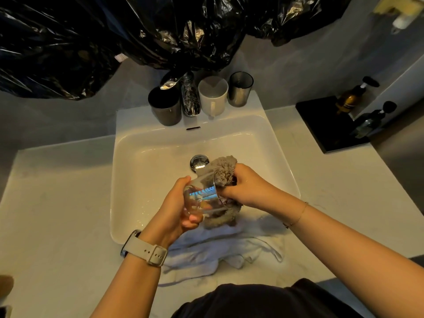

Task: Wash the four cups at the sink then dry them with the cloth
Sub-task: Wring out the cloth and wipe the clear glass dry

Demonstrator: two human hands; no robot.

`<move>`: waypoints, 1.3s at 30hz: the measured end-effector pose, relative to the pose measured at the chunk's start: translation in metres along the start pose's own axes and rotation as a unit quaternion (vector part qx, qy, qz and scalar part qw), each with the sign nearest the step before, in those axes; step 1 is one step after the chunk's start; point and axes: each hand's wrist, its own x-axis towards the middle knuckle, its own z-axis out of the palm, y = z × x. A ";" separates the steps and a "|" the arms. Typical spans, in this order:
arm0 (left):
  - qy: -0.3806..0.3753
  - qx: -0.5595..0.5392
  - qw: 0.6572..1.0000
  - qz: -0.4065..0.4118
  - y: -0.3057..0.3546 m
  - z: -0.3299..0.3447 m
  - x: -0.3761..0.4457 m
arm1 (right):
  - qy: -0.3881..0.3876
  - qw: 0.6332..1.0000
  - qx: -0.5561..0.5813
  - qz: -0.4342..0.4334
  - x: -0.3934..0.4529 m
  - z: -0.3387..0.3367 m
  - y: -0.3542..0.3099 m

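The left hand gripped a clear glass cup tipped on its side over the sink, while the right hand clutched a grey cloth bunched against the cup's mouth — part of it hung below. Beyond both hands, on the sink's back ledge, stood a dark cup, a white mug and a smoky tumbler. A white towel lay on the tabletop beneath the wrists.

Home bathroom: white basin set in vanity counter, pump bottles on tray, chrome faucet.
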 end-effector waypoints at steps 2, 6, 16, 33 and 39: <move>-0.024 0.018 0.998 -0.049 0.001 0.002 0.000 | 0.046 0.998 -0.038 -0.030 -0.001 -0.001 -0.002; -0.021 0.057 0.997 -0.055 0.003 0.002 -0.001 | 0.069 0.978 -0.187 -0.060 -0.002 0.002 0.001; -0.027 -0.048 0.998 -0.023 -0.011 0.014 -0.003 | 0.035 0.998 0.047 -0.025 -0.011 0.005 0.017; 0.069 0.232 0.909 0.340 0.016 0.007 0.002 | 0.104 0.962 0.238 0.087 0.013 0.000 -0.004; 0.003 -0.093 0.984 0.149 0.011 0.021 -0.002 | 0.237 0.905 0.350 0.042 -0.014 0.019 0.009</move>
